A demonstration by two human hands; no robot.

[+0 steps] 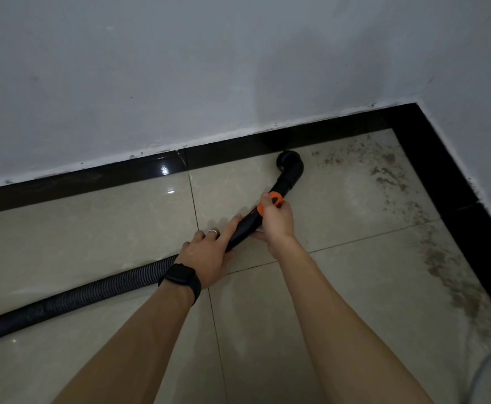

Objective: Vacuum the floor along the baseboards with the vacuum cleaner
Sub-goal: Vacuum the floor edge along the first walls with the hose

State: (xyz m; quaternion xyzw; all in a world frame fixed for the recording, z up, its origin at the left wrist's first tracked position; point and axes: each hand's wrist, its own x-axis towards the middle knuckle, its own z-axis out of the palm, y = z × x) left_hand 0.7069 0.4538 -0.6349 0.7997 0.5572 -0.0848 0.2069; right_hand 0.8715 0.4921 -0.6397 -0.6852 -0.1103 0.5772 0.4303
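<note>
Currently, in the head view, the black vacuum tube point(245, 228) is being held low over the tiled floor point(92, 228) by both hands. It is being gripped by the right hand point(277, 221) at the orange collar point(269, 203), with the thumb being laid on that collar and the fingers being curled round beneath the tube. Further back, where the tube meets the ribbed hose point(92, 290), it is being clasped by the left hand point(206, 255), the index finger being stretched straight along the tube's top. A dark smartwatch point(180, 277) is being worn on the left wrist and a ring point(212, 231) on one left finger. The round brush head point(289, 159) at the tube's bent end is being held against the floor just beside the glossy black baseboard point(92, 177), near the room's corner. Brownish dirt point(390, 173) is being shown scattered over the tiles to the right of the brush head, along the right-hand baseboard. The hose is being trailed across the floor toward the lower left edge.
</note>
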